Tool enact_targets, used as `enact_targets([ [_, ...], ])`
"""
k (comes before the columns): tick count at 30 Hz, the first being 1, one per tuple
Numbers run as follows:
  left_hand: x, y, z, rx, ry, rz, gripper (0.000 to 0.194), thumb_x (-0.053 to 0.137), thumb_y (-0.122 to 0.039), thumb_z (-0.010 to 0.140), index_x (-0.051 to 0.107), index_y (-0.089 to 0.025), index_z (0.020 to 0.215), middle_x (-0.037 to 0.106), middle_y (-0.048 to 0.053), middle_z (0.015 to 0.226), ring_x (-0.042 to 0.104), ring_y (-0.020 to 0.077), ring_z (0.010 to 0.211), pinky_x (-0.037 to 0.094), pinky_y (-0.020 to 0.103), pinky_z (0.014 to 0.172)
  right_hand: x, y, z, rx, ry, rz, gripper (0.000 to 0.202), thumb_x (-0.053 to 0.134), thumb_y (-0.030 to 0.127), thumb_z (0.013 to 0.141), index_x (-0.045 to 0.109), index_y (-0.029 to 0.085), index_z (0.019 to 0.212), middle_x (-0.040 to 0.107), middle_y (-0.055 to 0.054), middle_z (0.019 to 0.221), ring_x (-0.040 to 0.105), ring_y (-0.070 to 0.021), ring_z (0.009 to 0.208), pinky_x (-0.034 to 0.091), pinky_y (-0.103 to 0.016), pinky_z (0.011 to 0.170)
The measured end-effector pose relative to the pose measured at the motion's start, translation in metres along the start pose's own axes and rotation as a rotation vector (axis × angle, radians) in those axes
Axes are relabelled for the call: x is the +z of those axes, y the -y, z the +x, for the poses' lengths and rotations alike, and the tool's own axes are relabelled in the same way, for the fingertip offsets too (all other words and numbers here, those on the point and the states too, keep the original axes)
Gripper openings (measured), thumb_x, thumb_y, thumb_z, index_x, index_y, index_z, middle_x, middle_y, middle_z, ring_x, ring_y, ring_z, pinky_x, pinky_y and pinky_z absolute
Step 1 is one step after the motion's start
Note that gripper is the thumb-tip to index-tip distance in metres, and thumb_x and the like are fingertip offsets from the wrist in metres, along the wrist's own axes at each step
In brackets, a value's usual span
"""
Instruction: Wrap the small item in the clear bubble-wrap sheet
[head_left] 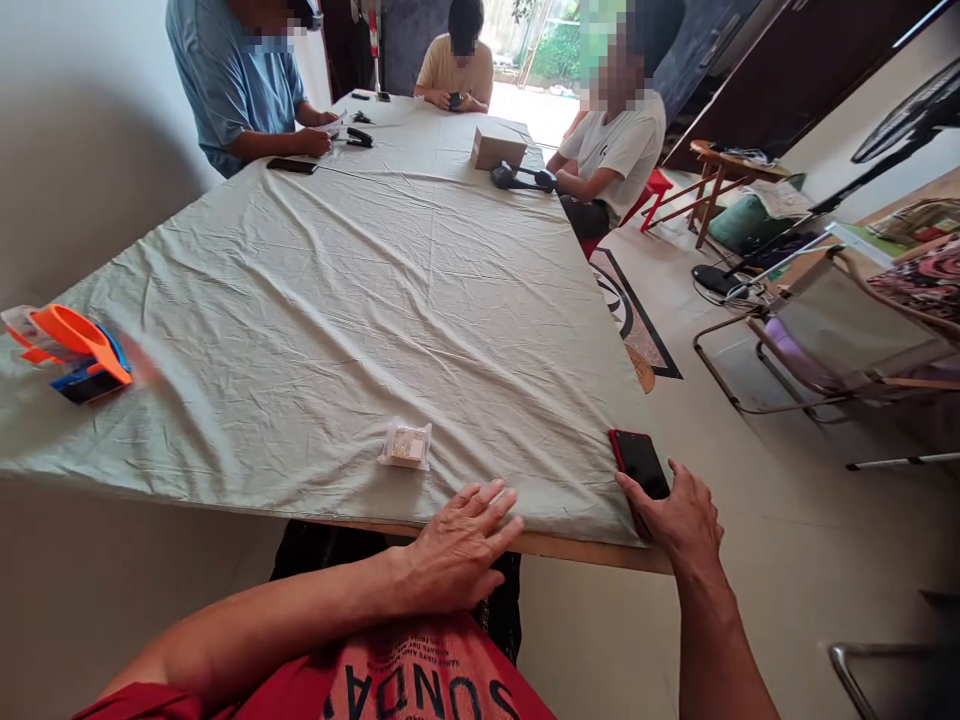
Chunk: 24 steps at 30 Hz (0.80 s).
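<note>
My left hand (466, 545) rests at the table's front edge, fingers spread and holding nothing. Just beyond it, a small plastic-wrapped block (407, 446) lies on the pale tablecloth (360, 330). At the table's right front corner, my right hand (681, 515) has its thumb and fingers around the near end of a black phone with a red case (643, 466), which lies on the cloth. An orange and blue tape dispenser (90, 358) stands at the far left.
Three people sit or stand around the far part of the table. A cardboard box (499, 148), black headphones (523, 179), a dark phone (292, 166) and a stapler (359, 138) lie there. A folding chair (847, 320) and a fan stand to the right.
</note>
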<state>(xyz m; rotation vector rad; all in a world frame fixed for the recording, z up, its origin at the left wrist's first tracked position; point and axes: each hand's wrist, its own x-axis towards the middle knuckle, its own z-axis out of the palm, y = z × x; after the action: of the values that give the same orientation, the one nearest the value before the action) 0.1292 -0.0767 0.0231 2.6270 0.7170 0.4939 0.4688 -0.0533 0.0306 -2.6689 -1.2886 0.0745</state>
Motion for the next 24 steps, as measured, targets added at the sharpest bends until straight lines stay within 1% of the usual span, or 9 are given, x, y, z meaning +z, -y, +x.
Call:
enact_targets([
  [1, 0.007, 0.000, 0.008, 0.011, 0.028, 0.002, 0.068, 0.068, -0.041, 0.085, 0.045, -0.012, 0.141, 0.036, 0.019, 0.158, 0.026, 0.0340, 0.149, 0.023, 0.049, 0.121, 0.001, 0.002, 0.000, 0.007, 0.017, 0.007, 0.087, 0.056, 0.066, 0.079, 0.041, 0.014, 0.147, 0.048, -0.024, 0.145, 0.047, -0.0434, 0.131, 0.041, -0.060, 0.101],
  [3, 0.018, 0.001, 0.017, 0.010, 0.070, 0.006, 0.071, 0.065, -0.047, 0.086, 0.043, -0.011, 0.144, 0.034, 0.019, 0.159, 0.023, 0.0342, 0.151, 0.017, 0.051, 0.123, 0.003, 0.004, -0.002, 0.020, 0.060, 0.012, 0.090, 0.056, 0.067, 0.079, 0.038, 0.014, 0.149, 0.048, -0.025, 0.144, 0.048, -0.0445, 0.130, 0.042, -0.061, 0.100],
  [6, 0.028, 0.003, 0.018, 0.020, 0.136, 0.012, 0.070, 0.060, -0.049, 0.090, 0.041, -0.011, 0.145, 0.035, 0.019, 0.159, 0.023, 0.0337, 0.151, 0.011, 0.052, 0.124, 0.006, 0.004, -0.005, 0.040, 0.097, 0.003, 0.088, 0.053, 0.064, 0.082, 0.036, 0.011, 0.150, 0.049, -0.026, 0.144, 0.049, -0.0455, 0.129, 0.042, -0.061, 0.099],
  [10, 0.032, 0.003, 0.010, 0.036, 0.177, 0.025, 0.072, 0.057, -0.050, 0.091, 0.037, -0.009, 0.148, 0.032, 0.019, 0.160, 0.022, 0.0348, 0.151, 0.007, 0.053, 0.124, 0.006, 0.001, -0.012, 0.065, 0.092, -0.042, 0.080, 0.044, 0.058, 0.088, 0.035, 0.007, 0.149, 0.050, -0.027, 0.143, 0.049, -0.0461, 0.128, 0.041, -0.062, 0.099],
  [16, 0.032, -0.004, 0.003, 0.041, 0.201, 0.025, 0.077, 0.056, -0.051, 0.092, 0.031, -0.008, 0.151, 0.027, 0.020, 0.162, 0.018, 0.0367, 0.152, 0.003, 0.059, 0.122, 0.003, -0.003, -0.018, 0.091, 0.104, -0.070, 0.079, 0.041, 0.059, 0.088, 0.039, 0.008, 0.147, 0.053, -0.026, 0.139, 0.050, -0.0466, 0.126, 0.042, -0.063, 0.098],
  [19, 0.032, -0.007, 0.003, 0.030, 0.195, 0.026, 0.077, 0.058, -0.049, 0.091, 0.032, -0.007, 0.151, 0.029, 0.021, 0.161, 0.019, 0.0380, 0.151, 0.003, 0.062, 0.121, 0.004, -0.005, -0.018, 0.085, 0.104, -0.068, 0.078, 0.040, 0.061, 0.087, 0.042, 0.010, 0.146, 0.054, -0.026, 0.139, 0.050, -0.0468, 0.126, 0.043, -0.064, 0.097],
  [21, 0.031, -0.008, 0.002, 0.035, 0.166, 0.012, 0.075, 0.059, -0.049, 0.090, 0.035, -0.009, 0.149, 0.031, 0.020, 0.160, 0.022, 0.0382, 0.150, 0.007, 0.062, 0.121, 0.005, -0.007, -0.018, 0.086, 0.092, -0.066, 0.081, 0.041, 0.065, 0.085, 0.044, 0.012, 0.145, 0.054, -0.026, 0.138, 0.051, -0.0479, 0.125, 0.042, -0.066, 0.097],
  [24, 0.026, -0.006, -0.007, 0.075, 0.082, -0.039, 0.064, 0.057, -0.047, 0.091, 0.044, -0.013, 0.143, 0.038, 0.018, 0.157, 0.030, 0.0362, 0.147, 0.017, 0.056, 0.122, 0.003, -0.006, -0.020, 0.078, -0.011, -0.032, 0.086, 0.040, 0.070, 0.082, 0.047, 0.011, 0.144, 0.050, -0.027, 0.143, 0.048, -0.0498, 0.128, 0.038, -0.069, 0.100],
])
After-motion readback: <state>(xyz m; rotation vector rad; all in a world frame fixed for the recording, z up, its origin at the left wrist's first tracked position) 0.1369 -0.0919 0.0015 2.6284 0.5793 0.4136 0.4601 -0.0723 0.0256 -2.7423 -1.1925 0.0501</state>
